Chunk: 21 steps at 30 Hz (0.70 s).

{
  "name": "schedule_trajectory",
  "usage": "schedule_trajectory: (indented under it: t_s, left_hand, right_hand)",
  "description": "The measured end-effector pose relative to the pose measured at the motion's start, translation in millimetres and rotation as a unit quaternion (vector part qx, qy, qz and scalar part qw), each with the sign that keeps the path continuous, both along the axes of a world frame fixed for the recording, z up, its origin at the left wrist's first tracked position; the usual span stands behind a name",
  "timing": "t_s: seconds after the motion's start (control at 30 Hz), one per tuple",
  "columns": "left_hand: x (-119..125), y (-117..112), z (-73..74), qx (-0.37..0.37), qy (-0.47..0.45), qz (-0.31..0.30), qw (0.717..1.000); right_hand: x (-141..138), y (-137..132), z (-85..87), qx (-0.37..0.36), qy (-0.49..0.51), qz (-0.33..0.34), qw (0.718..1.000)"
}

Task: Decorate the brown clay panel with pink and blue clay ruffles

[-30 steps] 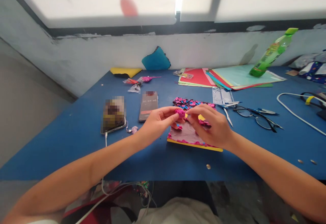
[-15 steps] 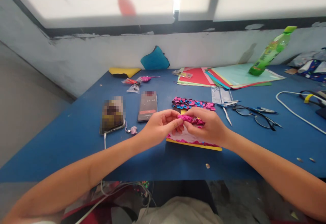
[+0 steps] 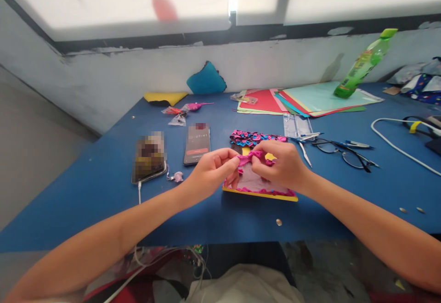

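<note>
Both my hands meet over a small yellow-edged board [image 3: 260, 194] with a shiny, mirror-like face [image 3: 263, 181]. My left hand [image 3: 217, 167] pinches one end of a soft, crinkled pink strip [image 3: 245, 159] that looks like modelling clay. Its other end is between the thumb and fingers of my right hand [image 3: 282, 163]. Pink, blue and dark petal-like pieces [image 3: 257, 137] cover the board's far side, while pink bits line its near edge. My fingers hide part of the board's middle.
A phone [image 3: 197, 144] and a charging phone [image 3: 149, 158] lie left. Right are a craft knife [image 3: 305, 154], glasses [image 3: 344, 154] and pens [image 3: 358, 144]. Coloured sheets [image 3: 262, 101] lie behind, with a green bottle [image 3: 365, 64] standing on them. A small shiny disc [image 3: 279, 222] lies near the front edge.
The pink clay, bunched between my fingertips before, is now drawn out into a longer strip. My hands have moved slightly apart, showing more of the board. The view has shifted a little.
</note>
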<state>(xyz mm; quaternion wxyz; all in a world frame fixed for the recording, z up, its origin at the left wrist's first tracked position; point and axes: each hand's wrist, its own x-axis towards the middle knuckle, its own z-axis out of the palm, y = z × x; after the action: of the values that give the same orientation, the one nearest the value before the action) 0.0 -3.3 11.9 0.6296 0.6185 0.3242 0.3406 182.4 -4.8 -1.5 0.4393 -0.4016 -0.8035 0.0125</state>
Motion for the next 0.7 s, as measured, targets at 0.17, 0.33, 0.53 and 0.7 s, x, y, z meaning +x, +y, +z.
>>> schedule_trajectory:
  t_s: [0.17,0.33,0.53,0.7]
  left_hand:
    - [-0.7,-0.5,4.1,0.003,0.018,0.015,1.0]
    - [-1.6,2.4,4.1,0.003,0.015,0.014,1.0]
    - [-2.1,0.9,6.7,0.013,0.018,0.005,1.0]
    - [0.2,3.9,1.6,0.023,0.069,0.06,0.996]
  right_hand:
    - [5.6,6.3,-1.9,-0.01,-0.005,-0.051,0.999]
    - [6.6,6.0,0.6,-0.048,0.021,-0.098,0.994]
    - [6.4,6.1,2.5,-0.062,0.051,-0.111,0.991]
    - [5.0,1.5,4.3,-0.033,0.049,-0.083,0.995]
